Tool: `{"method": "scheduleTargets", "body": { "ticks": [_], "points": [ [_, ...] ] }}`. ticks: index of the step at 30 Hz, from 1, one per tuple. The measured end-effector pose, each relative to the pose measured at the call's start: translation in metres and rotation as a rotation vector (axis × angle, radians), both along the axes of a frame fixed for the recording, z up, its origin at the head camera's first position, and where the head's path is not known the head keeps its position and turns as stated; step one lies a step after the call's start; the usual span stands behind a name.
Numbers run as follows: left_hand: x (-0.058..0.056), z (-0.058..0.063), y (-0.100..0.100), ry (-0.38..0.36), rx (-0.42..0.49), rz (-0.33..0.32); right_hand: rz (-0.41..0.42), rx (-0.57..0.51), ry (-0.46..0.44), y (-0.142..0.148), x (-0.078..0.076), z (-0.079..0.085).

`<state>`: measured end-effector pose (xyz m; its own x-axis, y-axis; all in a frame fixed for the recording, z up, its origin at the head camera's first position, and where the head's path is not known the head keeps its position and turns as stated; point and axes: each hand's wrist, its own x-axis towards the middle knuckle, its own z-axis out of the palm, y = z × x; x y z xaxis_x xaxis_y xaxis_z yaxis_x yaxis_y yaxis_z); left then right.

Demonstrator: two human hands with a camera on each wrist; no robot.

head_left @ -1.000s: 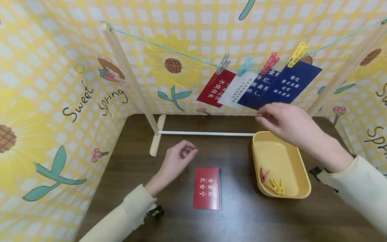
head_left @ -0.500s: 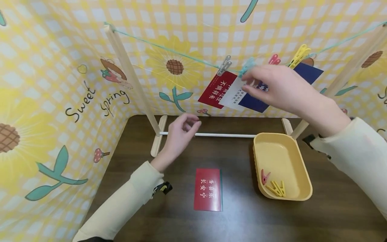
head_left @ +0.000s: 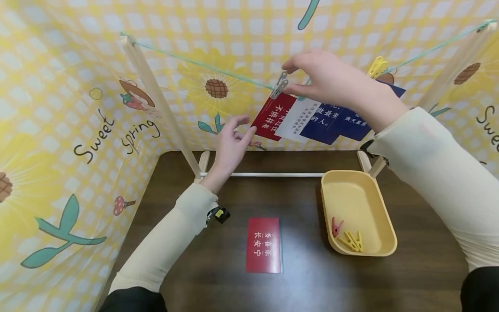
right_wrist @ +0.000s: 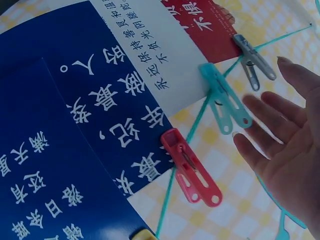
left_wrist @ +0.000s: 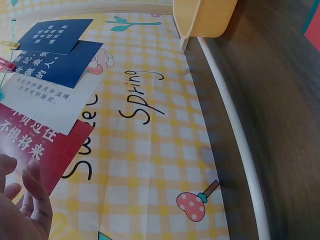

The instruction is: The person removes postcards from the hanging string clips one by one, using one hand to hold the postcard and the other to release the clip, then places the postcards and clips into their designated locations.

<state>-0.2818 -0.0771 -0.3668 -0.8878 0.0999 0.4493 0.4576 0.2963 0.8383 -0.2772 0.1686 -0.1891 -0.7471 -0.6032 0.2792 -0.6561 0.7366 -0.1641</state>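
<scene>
A red card [head_left: 274,119], a white card [left_wrist: 50,97] and two dark blue cards [right_wrist: 90,90] hang overlapping from a green cord [head_left: 202,63]. A grey clothespin [head_left: 279,86] clips the red card. My right hand [head_left: 331,80] is beside that clothespin, thumb and fingers apart and nothing between them. Along the cord sit a teal clothespin [right_wrist: 225,97], a pinkish-red clothespin [right_wrist: 192,167] and a yellow clothespin [head_left: 377,67]. My left hand [head_left: 230,147], fingers loosely bent, has its fingertips right at the red card's lower left edge; it holds nothing.
A yellow basket [head_left: 354,195] on the table holds a pink clothespin [head_left: 336,226] and several yellow clothespins [head_left: 354,242]. Another red card [head_left: 263,245] lies on the table. Wooden posts [head_left: 156,95] carry the cord, joined below by a white rod [head_left: 277,175].
My right hand has risen and moved left from below the blue cards, past the teal clothespin to the grey one. My left hand has risen from above the table to the hanging red card.
</scene>
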Motion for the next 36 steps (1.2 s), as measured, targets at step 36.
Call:
{"method": "scheduleTargets", "body": {
  "ticks": [36],
  "points": [
    [0.003,0.008,0.013,0.269,-0.068,0.029,-0.060,-0.254,-0.228,0.001,-0.015,-0.007]
  ]
}}
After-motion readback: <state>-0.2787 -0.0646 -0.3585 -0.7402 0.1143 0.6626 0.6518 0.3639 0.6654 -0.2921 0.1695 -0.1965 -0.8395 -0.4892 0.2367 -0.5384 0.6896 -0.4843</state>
